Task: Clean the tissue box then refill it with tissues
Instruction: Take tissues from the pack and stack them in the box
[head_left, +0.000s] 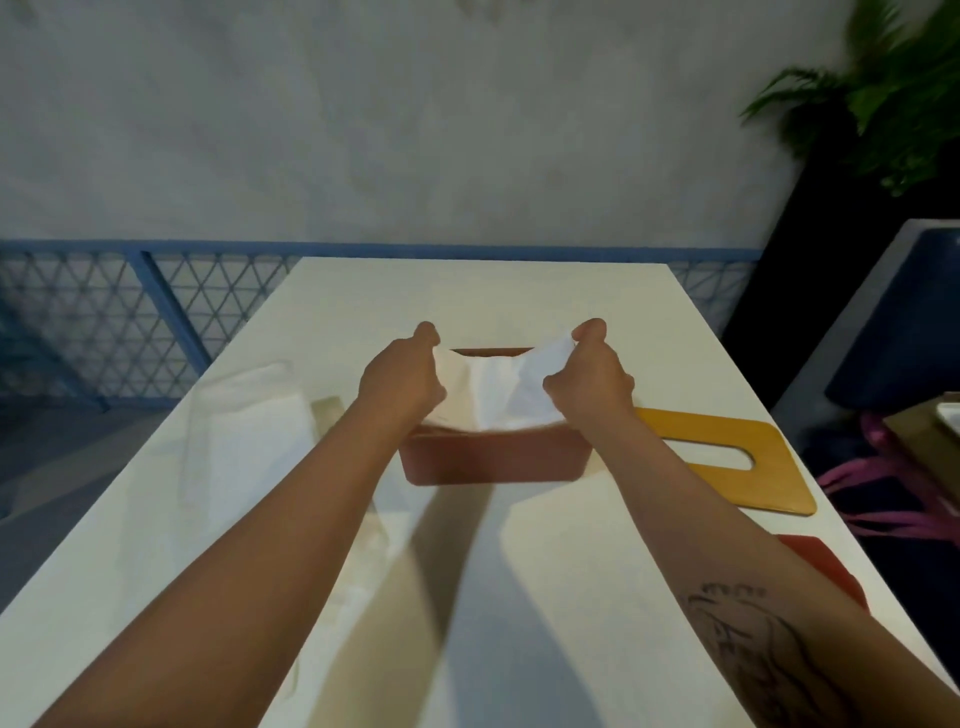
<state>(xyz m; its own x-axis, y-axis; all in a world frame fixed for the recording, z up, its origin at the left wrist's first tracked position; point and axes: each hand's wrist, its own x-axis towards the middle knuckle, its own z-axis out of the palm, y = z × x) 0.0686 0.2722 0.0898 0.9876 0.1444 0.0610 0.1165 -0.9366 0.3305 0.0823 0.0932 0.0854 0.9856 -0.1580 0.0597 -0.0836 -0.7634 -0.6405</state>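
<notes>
- Gripping the tissues (496, 395) at both ends, the two hands hold the white stack at the open top of the box (493, 460).
- Left hand (402, 382): the fingers curl round the stack's left end and the thumb points up and away. The fingertips are hidden behind the hand.
- Right hand (589, 382): the thumb and curled fingers pinch the right end, and a corner of paper lifts against the thumb.
- The stack sags between the hands, and its near edge meets the box's near rim.
- The box, reddish-brown and lidless, stands on the white table (571, 597), about midway across.
- The lid (753, 488), wooden with a slot, lies flat just right of the box, partly under the right wrist.
- A clear wrapper (239, 431) lies left of the box.
- A red thing (826, 571) lies at the table's right edge, partly hidden by the right forearm.
</notes>
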